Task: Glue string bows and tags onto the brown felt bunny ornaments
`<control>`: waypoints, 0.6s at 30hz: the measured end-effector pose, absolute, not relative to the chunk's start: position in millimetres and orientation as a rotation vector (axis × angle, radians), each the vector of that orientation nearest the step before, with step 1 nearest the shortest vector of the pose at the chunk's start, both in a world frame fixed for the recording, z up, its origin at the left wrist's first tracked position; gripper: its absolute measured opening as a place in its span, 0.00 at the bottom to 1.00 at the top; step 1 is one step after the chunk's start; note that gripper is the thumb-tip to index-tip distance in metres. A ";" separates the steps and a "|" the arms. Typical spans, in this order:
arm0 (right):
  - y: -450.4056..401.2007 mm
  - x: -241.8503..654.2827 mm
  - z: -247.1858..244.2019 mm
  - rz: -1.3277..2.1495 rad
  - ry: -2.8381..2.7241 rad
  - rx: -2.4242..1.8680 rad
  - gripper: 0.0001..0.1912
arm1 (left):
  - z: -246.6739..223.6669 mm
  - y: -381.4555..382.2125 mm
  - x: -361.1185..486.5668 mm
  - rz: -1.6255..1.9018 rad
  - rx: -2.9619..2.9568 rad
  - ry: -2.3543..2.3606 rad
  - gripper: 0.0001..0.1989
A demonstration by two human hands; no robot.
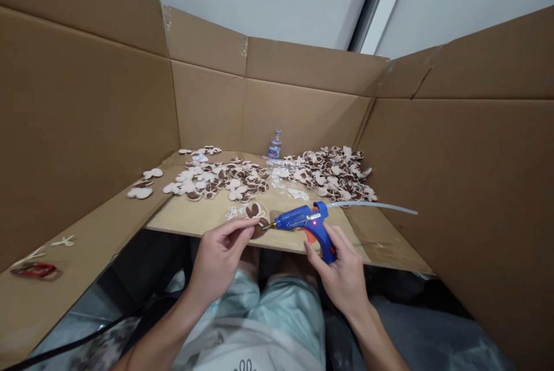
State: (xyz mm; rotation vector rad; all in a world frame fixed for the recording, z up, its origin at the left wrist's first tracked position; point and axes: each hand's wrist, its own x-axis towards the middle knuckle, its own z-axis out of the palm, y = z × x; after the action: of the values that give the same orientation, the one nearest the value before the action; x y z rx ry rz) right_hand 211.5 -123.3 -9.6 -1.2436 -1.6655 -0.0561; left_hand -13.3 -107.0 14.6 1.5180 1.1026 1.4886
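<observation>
**Q: What are the hands doing?**

A: The left hand (219, 261) is at about 11 o'clock from the lap, nearly closed, with thumb and fingers pinching a brown-and-cream felt piece (258, 228). The right hand (340, 278) is curled firmly around the orange-triggered grip of a blue hot glue gun (298, 220).

**Q: Where is the glue gun pointing?**

A: It points to 9 o'clock, with its metal nozzle just beside the felt piece. I cannot tell whether they touch. A small red light glows on its body, and a long, translucent glue stick (372, 205) trails from its back toward 3 o'clock.

**Q: What lies around them?**

A: Both hands are just above the front edge of a pale wooden desk (186, 227). Beyond them, at 11 o'clock and 1 o'clock, lie two heaps of similar felt pieces (220, 177) with round, ear-like lobes. A plastic water bottle (274, 146) stands at 12 o'clock against a cardboard wall (303, 117).

**Q: Anything farther left?**

A: At 9 o'clock, a cardboard ledge (86, 227) holds a few loose felt pieces (141, 186) and a small red object (33, 270).
</observation>
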 end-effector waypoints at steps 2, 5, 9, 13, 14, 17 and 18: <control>-124.8 211.0 -7.7 -0.066 -1.662 -1.230 0.14 | 16.7 -108.7 -13.5 1.487 1.497 1.097 0.10; -126.8 210.9 -5.6 -0.094 -1.660 -1.209 0.13 | 19.1 -110.3 -13.9 1.480 1.482 1.091 0.10; -127.4 211.6 -5.0 -0.184 -1.667 -1.182 0.13 | 21.1 -111.5 -14.4 1.470 1.472 1.080 0.09; -127.5 212.4 -5.5 -0.260 -1.673 -1.158 0.15 | 21.7 -112.7 -14.6 1.459 1.460 1.071 0.10; -127.7 212.5 -5.6 -0.270 -1.674 -1.153 0.15 | 21.8 -112.9 -14.7 1.455 1.454 1.066 0.10; -128.7 212.8 -6.0 -0.284 -1.670 -1.155 0.15 | 22.2 -113.5 -14.7 1.446 1.435 1.063 0.11; -128.9 213.0 -6.2 -0.288 -1.666 -1.159 0.15 | 22.4 -113.6 -14.7 1.443 1.430 1.064 0.11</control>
State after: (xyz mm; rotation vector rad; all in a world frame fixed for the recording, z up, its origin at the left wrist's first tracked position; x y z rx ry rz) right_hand 213.0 -128.9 -6.2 -1.1586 -1.6660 -0.2883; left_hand -14.7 -113.6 22.4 1.4302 1.0637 1.4430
